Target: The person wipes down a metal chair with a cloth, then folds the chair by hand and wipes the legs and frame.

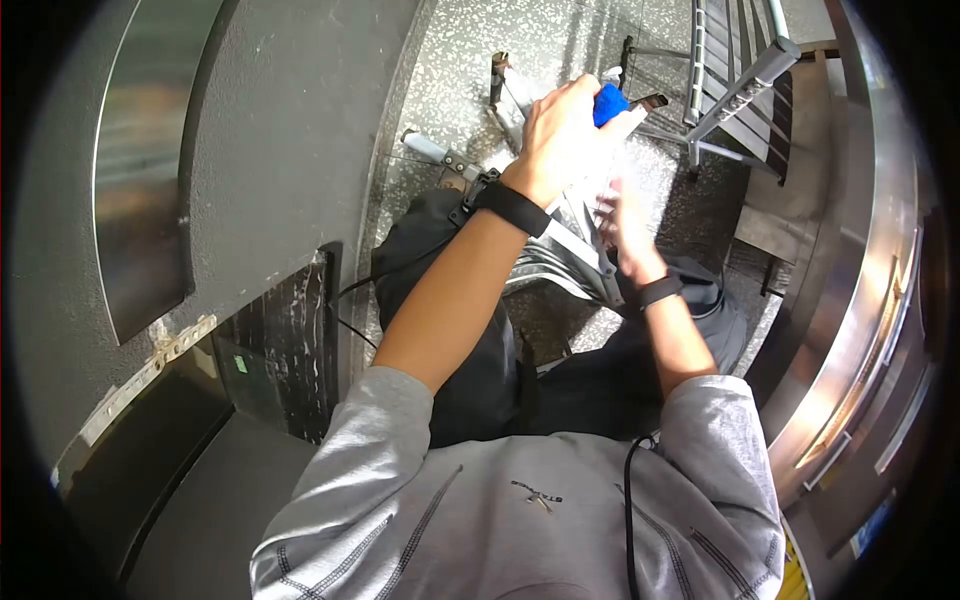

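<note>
My left hand [563, 128] is out in front, closed on a small bright blue piece [610, 104] that looks like cloth or sponge; its exact kind I cannot make out. Beneath the hands, a grey metal chair frame [572, 242] lies tipped between my knees, with its legs pointing away from me. One brown-tipped chair leg [503, 78] shows left of my left hand, and another leg end [653, 101] just right of the blue piece. Lower and to the right, my right hand [628, 228] is beside the frame, its fingers smeared by motion and glare.
A second grey slatted metal chair [738, 95] stands at the upper right on the speckled floor [580, 32]. A dark grey wall [290, 120] closes the left side. On the right run a stone ledge [785, 190] and a shiny metal counter edge [850, 350].
</note>
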`<act>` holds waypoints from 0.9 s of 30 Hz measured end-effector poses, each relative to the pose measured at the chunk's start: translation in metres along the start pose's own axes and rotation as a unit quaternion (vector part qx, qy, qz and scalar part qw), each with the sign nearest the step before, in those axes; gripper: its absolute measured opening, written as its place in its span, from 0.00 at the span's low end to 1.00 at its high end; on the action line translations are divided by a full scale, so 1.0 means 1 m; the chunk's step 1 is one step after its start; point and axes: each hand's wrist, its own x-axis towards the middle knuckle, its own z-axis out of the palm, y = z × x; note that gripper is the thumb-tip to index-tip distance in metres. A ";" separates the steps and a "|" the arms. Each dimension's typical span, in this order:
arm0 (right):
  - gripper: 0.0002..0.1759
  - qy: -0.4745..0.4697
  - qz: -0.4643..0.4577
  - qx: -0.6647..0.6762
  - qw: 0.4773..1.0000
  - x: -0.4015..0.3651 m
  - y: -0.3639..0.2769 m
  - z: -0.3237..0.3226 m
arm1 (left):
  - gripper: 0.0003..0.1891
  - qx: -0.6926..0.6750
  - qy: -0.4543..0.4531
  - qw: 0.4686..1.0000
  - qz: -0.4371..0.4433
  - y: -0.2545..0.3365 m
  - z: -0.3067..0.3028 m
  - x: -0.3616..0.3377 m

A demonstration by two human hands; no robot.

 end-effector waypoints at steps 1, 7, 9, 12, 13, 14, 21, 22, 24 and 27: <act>0.44 -0.037 0.010 0.133 0.990 -0.011 -0.037 0.001 | 0.20 0.007 -0.015 1.000 -0.025 0.002 -0.002 0.002; 0.21 -0.203 -0.123 0.208 0.949 -0.004 -0.123 0.004 | 0.17 -0.123 -0.213 0.968 0.036 -0.019 0.013 0.002; 0.18 -0.169 -0.176 0.133 0.961 0.003 -0.125 0.000 | 0.19 -0.119 -0.245 0.962 0.033 -0.026 0.020 0.002; 0.17 -0.111 -0.264 -0.036 0.958 0.021 -0.118 -0.014 | 0.21 -0.024 -0.210 0.977 0.012 -0.025 0.021 -0.015; 0.17 -0.093 -0.305 -0.126 0.939 0.033 -0.113 -0.021 | 0.22 0.044 -0.161 0.985 0.043 -0.033 0.024 -0.026; 0.18 -0.074 -0.345 -0.212 0.911 0.049 -0.106 -0.029 | 0.22 0.113 -0.111 0.985 0.075 -0.043 0.024 -0.036; 0.39 0.056 -0.411 -0.541 0.732 0.109 -0.064 -0.075 | 0.41 0.442 -0.374 0.813 0.058 -0.101 0.039 -0.095; 0.40 0.050 -0.404 -0.550 0.729 0.105 -0.064 -0.070 | 0.42 0.466 -0.357 0.805 0.086 -0.104 0.042 -0.100; 0.42 0.046 -0.417 -0.555 0.718 0.105 -0.064 -0.060 | 0.45 0.510 -0.320 0.787 0.139 -0.108 0.049 -0.108; 0.40 0.051 -0.415 -0.550 0.723 0.104 -0.065 -0.048 | 0.48 0.496 -0.310 0.804 0.105 -0.105 0.052 -0.105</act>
